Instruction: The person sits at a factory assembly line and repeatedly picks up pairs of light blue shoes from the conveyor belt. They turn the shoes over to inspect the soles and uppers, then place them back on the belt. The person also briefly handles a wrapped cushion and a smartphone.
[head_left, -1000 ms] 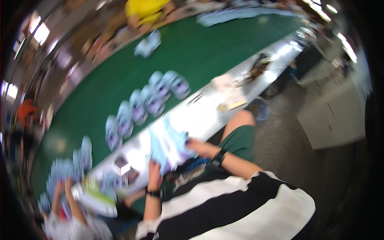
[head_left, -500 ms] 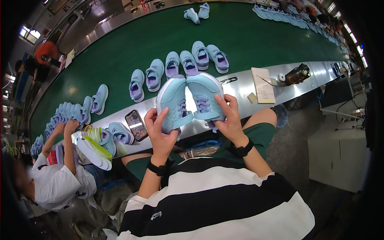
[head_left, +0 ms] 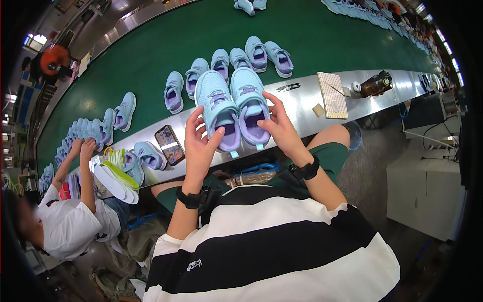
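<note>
A pair of light-blue sneakers with lilac linings is held side by side in front of me, toes pointing away and openings facing up. My left hand (head_left: 202, 138) grips the left sneaker (head_left: 213, 90) at its heel, thumb on the collar. Around the heel part of the right sneaker (head_left: 247, 85) my right hand (head_left: 279, 126) is closed, the thumb reaching into the opening. Both heel tabs point toward me. Just beyond the pair, several matching sneakers (head_left: 174, 90) stand in a row on the green belt.
The green conveyor belt (head_left: 151, 60) runs past a metal ledge (head_left: 297, 108). On the ledge lie a phone (head_left: 170, 145), another sneaker (head_left: 149, 155), a notepad (head_left: 332, 95), a small cutter (head_left: 289, 87) and a dark bottle (head_left: 376, 84). At left, a co-worker (head_left: 75, 221) handles sneakers near stacked insoles (head_left: 115, 183).
The held sneakers have tipped from soles-away, toes together, to lying level side by side with their openings showing. The belt's far sneakers sit higher in view.
</note>
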Demonstrator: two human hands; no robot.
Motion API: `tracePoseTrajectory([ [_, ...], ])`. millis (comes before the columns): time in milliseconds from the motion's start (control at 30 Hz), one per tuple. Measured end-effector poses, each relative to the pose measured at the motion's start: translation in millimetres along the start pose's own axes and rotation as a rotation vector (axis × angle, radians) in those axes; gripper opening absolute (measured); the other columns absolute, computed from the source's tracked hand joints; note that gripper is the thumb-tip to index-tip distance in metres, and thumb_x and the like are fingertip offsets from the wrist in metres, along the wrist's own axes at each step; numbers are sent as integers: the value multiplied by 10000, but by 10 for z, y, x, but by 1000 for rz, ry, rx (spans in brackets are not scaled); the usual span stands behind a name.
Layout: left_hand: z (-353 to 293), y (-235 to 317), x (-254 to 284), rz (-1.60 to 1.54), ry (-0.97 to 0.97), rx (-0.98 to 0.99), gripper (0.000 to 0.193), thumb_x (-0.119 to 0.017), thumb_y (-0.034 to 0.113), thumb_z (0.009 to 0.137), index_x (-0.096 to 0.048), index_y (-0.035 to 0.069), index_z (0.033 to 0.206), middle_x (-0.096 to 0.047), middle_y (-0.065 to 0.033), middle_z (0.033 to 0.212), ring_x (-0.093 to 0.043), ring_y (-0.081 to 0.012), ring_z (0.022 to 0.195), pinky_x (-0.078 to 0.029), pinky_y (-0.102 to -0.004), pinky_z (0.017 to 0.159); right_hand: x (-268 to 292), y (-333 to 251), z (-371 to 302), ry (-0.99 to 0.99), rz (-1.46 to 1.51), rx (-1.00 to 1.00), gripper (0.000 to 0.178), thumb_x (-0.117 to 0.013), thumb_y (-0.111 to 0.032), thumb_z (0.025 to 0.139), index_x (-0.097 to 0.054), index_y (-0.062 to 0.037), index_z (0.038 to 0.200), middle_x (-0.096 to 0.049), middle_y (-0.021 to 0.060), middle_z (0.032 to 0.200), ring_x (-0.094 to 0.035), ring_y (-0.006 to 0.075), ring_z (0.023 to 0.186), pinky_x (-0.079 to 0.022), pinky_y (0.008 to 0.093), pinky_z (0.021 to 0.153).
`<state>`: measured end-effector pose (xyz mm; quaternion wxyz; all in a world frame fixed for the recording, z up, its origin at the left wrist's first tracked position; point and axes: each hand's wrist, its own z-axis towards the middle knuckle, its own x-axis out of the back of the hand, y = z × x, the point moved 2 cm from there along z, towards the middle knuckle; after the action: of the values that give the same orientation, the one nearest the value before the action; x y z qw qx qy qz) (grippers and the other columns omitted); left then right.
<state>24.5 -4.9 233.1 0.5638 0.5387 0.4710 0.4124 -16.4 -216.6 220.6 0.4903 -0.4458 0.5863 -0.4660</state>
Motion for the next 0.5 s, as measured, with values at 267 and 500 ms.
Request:
tracePoseTrajectory([
  [267, -32, -1349, 315, 238, -174, 223, 512, -665, 207, 929, -500, 90, 1399, -573, -110, 1126, -587, -181, 1003, -489, -294, 846, 341, 1217, 36, -152, -643, -133, 623, -560, -313, 940, -351, -106, 1488, -546, 186, 1290, -579, 254, 1041, -433, 337, 950],
  [500, -32, -1761, 555, 475, -212, -40, 353, -613, 189, 952, -617, 101, 1294, -569, -101, 1078, -557, -168, 904, -457, -275, 783, 1305, 1425, 878, 265, -965, 132, 373, -581, -288, 921, -588, -59, 1216, -602, 154, 1237, -533, 358, 1180, -447, 450, 939],
])
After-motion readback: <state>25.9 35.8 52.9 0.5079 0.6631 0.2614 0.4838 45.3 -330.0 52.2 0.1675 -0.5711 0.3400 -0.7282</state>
